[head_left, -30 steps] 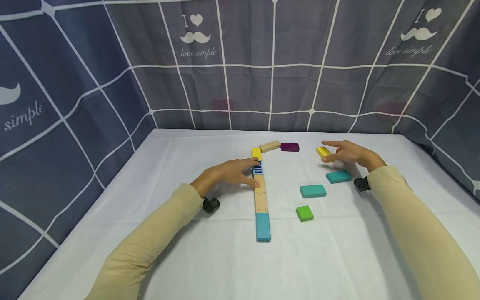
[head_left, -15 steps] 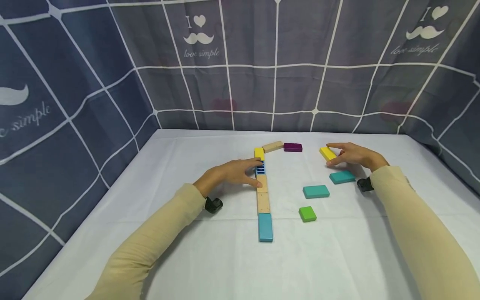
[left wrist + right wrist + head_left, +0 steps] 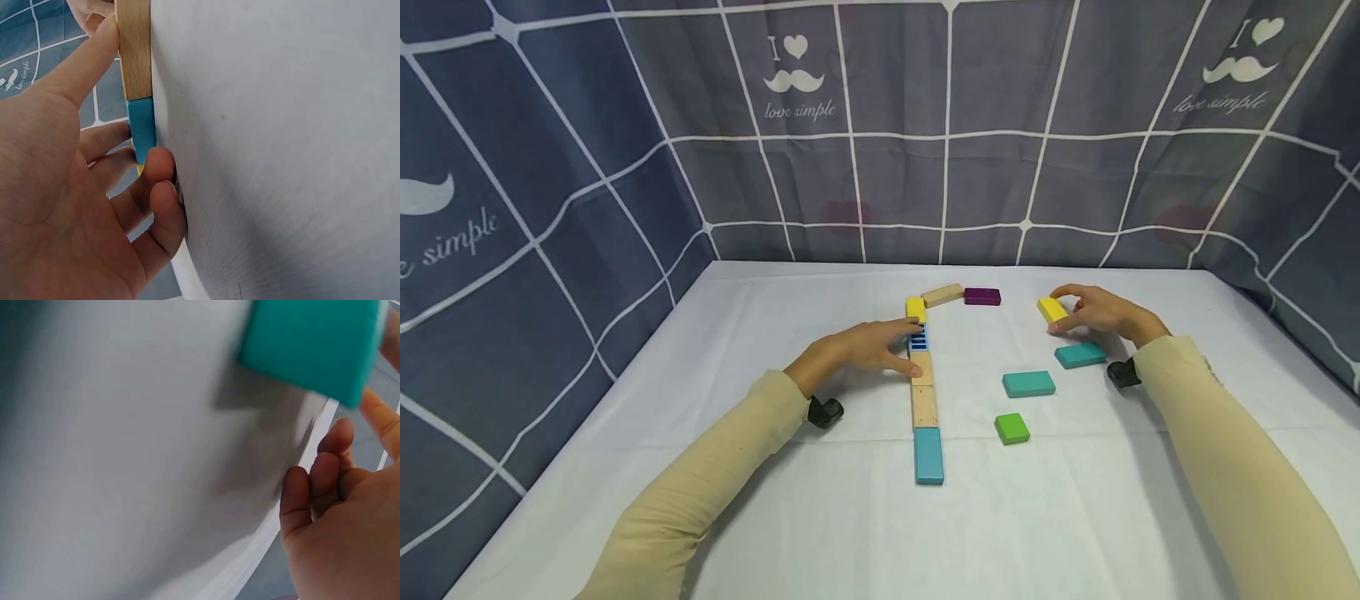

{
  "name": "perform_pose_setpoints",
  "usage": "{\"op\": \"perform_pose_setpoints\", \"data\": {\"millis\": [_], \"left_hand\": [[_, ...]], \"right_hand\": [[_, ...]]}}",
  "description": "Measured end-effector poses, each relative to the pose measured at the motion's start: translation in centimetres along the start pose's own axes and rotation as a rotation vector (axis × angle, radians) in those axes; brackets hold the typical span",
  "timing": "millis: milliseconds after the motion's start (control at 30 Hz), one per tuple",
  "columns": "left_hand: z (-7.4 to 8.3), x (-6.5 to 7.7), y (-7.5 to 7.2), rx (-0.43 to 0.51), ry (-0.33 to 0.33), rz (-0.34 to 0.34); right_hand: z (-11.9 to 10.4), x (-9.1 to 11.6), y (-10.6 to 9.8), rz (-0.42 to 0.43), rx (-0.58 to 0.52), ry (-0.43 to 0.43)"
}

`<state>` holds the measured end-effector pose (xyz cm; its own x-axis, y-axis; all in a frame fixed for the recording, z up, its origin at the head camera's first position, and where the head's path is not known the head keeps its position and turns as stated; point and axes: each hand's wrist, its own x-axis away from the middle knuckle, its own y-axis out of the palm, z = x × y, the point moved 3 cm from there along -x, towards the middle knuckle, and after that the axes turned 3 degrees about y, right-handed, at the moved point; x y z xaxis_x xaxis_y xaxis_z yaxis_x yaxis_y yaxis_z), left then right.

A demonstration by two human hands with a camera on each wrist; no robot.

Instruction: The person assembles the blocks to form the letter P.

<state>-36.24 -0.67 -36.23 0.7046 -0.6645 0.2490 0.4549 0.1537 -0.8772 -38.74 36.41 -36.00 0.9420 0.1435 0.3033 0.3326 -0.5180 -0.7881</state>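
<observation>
With our right hand we pinch a yellow block; our left hand, spread wide, touches a wooden block.

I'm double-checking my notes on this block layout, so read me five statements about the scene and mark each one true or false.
1. The right hand pinches a yellow block. True.
2. The purple block forms the near end of the long row of blocks. False: a light blue block does; the purple one lies toward the table's far edge.
3. The thumb of the left hand touches a wooden block. True.
4. The green block touches the long row. False: it lies apart, to the right of it.
5. The two teal blocks are stacked. False: they lie separately on the cloth.
</observation>
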Motion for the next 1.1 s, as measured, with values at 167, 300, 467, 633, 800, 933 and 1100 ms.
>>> {"op": "perform_pose_setpoints", "data": {"millis": [167, 300, 467, 633, 800, 933, 1100], "left_hand": [[0.0, 0.0, 0.0, 0.012, -0.007, -0.005], [-0.2, -0.1, 0.0, 0.006, -0.009, -0.004], [-0.2, -0.1, 0.0, 0.002, -0.004, -0.003], [-0.2, -0.2, 0.0, 0.005, -0.001, -0.005], [-0.1, -0.4, 0.0, 0.005, 0.006, -0.003], [-0.1, -0.4, 0.0, 0.001, 0.010, -0.008], [-0.1, -0.2, -0.1, 0.011, 0.009, -0.007]], "right_hand": [[-0.6, 0.1, -0.1, 0.013, 0.002, -0.039], [-1.4, 0.1, -0.1, 0.009, -0.012, -0.065], [-2.9, -0.3, 0.4, -0.002, 0.002, -0.066], [-4.4, -0.8, 0.8, -0.006, 0.031, -0.069], [-5.0, -1.4, 1.3, -0.001, 0.061, -0.049], [-5.2, -1.8, 1.6, -0.006, 0.078, -0.035], [-5.3, -2.2, 1.7, -0.020, 0.071, -0.022]]}}
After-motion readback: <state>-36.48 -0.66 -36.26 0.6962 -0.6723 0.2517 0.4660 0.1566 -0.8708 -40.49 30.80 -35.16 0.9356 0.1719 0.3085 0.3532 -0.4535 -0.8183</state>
